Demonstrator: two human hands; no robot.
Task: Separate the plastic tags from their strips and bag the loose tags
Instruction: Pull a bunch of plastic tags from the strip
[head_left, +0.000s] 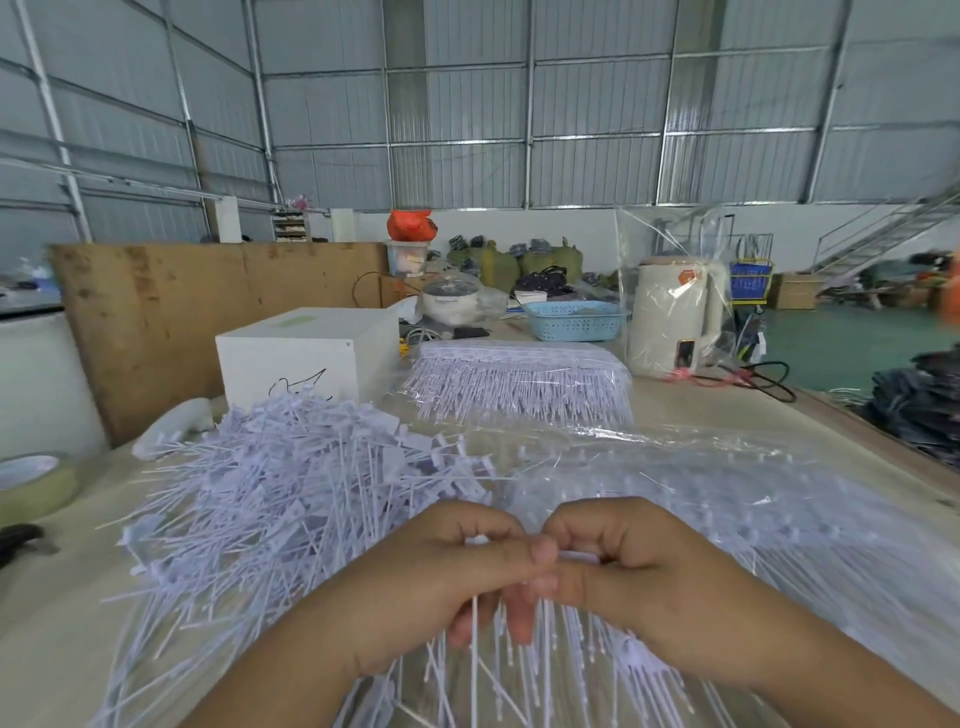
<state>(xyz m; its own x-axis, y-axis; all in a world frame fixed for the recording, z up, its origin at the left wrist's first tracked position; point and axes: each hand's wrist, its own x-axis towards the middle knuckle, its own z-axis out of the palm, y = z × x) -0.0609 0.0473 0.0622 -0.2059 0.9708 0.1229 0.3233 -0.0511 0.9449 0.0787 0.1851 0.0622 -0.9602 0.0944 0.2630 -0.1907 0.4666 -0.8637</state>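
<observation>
Both hands met at the near edge of the desk (727, 410), the left hand (436, 577) and the right hand (639, 577) with fingers curled tight around the top of one strip of tags (475, 649), thumbs pressed together above it while its thin white stems hung down toward the person. The tags looked very light, springy and smooth, so they would probably slip and tangle easily; the sensible hold seemed to be right at the bar where the stems join, pinching close on either side of the joint so that a twist snaps it cleanly. A heap of loose tags (291, 493), thin pale sticks with small flat heads, lay spread across the left half of the desk. To the right lay a clear plastic bag (753, 499), crinkled and glossy, with more tags showing dimly through it. Toward the far edge sat a neat stack of unbroken strips (519, 379), wrapped in film, beside a white box (306, 353), a blue basket (576, 319) and a cream kettle (670, 317).
</observation>
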